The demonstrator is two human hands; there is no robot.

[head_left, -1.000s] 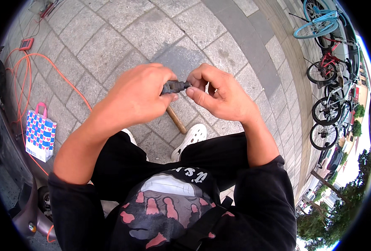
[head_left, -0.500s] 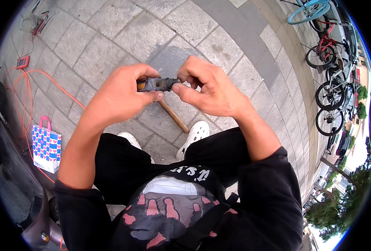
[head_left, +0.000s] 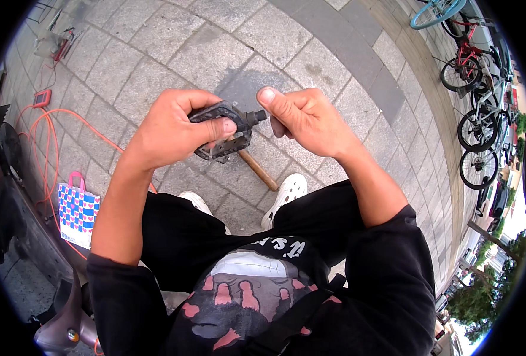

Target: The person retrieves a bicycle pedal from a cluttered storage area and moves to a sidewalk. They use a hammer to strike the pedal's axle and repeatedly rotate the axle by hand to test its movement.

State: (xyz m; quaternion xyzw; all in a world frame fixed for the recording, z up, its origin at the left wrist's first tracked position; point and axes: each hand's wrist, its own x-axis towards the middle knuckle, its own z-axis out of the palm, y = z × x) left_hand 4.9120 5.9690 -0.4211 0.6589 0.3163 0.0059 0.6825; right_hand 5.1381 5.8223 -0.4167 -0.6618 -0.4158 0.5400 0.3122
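Observation:
My left hand [head_left: 190,127] grips a black bicycle pedal [head_left: 220,151], held sideways with its short threaded spindle [head_left: 259,116] pointing right. Just beside that spindle end is my right hand [head_left: 298,118], thumb raised and fingers curled under; whether they hold anything is hidden. Below the pedal, a wooden handle [head_left: 258,171] lies on the paving, its upper end hidden behind the pedal.
At left are a checked paper bag [head_left: 79,215], an orange hose [head_left: 85,118], a small red device [head_left: 41,98], some tools [head_left: 62,47] and a dark vehicle body [head_left: 49,273]. Several bicycles [head_left: 475,124] stand at right. My white shoes [head_left: 286,196] are below.
The pedal has turned so more of its body shows in my left hand. My right thumb has lifted off the spindle and moved up, with the fingers now curled beside it.

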